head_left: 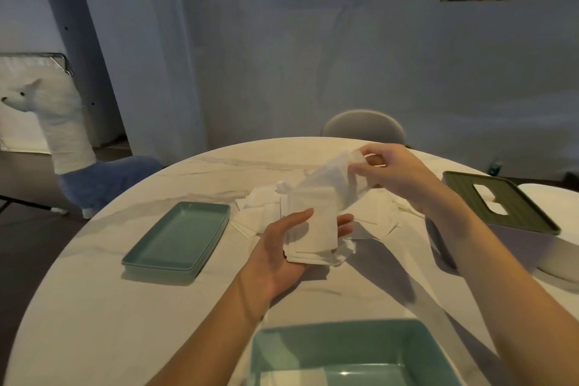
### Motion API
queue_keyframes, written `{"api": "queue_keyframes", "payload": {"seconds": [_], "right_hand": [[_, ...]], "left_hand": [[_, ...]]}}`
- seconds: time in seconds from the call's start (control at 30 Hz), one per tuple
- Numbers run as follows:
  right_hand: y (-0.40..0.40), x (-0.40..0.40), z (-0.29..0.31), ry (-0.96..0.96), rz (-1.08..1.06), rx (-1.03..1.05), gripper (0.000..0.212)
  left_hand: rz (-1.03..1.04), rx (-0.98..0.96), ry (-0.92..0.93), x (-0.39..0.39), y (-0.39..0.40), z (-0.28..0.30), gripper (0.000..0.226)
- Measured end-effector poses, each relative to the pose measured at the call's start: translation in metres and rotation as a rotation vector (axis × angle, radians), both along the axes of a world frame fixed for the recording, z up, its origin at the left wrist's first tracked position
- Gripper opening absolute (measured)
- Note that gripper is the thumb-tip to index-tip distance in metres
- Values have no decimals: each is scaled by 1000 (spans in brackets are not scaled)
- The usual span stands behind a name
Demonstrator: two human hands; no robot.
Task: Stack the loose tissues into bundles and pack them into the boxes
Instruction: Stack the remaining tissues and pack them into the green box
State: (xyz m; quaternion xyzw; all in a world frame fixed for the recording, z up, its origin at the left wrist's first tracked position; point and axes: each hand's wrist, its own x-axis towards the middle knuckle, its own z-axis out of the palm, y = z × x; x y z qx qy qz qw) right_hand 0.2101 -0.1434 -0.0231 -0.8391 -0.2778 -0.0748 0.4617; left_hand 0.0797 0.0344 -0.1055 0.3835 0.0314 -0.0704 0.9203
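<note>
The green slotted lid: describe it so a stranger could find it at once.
On the round marble table, look to the far right edge. The green slotted lid sits atop a pale box there; unlike the smooth teal tray at left, it is dark olive, ribbed, with a cut-out slot.

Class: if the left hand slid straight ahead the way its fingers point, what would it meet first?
Probably the loose tissues heaped on the table just beyond the left hand, which already holds a bundle; depth is uncertain.
</note>
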Motion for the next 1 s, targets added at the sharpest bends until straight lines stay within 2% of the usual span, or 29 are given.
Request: {"api": "queue_keyframes", "payload": {"seconds": [0.1,0.2,0.27,0.37,0.47,0.53,0.6,0.67,0.77,0.9,1.0], "right_hand": [[-2,-4,11,-12,59,135,15],[-2,-14,23,-2,166,175,19],[-4,-22,30,112,306,248,25],[-4,-30,32,267,498,236,35],[10,-26,13,185,418,-1,26],[16,-20,1,200,329,-93,27],[17,-17,-5,222,289,-145,31],[16,-15,-6,251,291,-155,33],[19,-16,-6,254,297,-159,31],[21,-14,-12,112,192,-257,22],[17,-12,-12,138,154,-200,7]], "left_hand": [[-4,-58,3,6,-1,-2,44],[4,-91,5,8,-3,-4,41],[52,-99,18,11,-4,-3,32],[7,-39,34,11,-4,0,39],[-45,-36,-2,8,-11,4,40],[-74,-48,-46,10,-13,8,35],[-164,-81,-75,15,-9,7,43],[-140,-26,-13,20,-3,3,51],[-194,60,-17,22,0,-2,77],[-204,166,-8,21,-2,-1,78],[-234,248,-40,21,0,-6,69]]}}
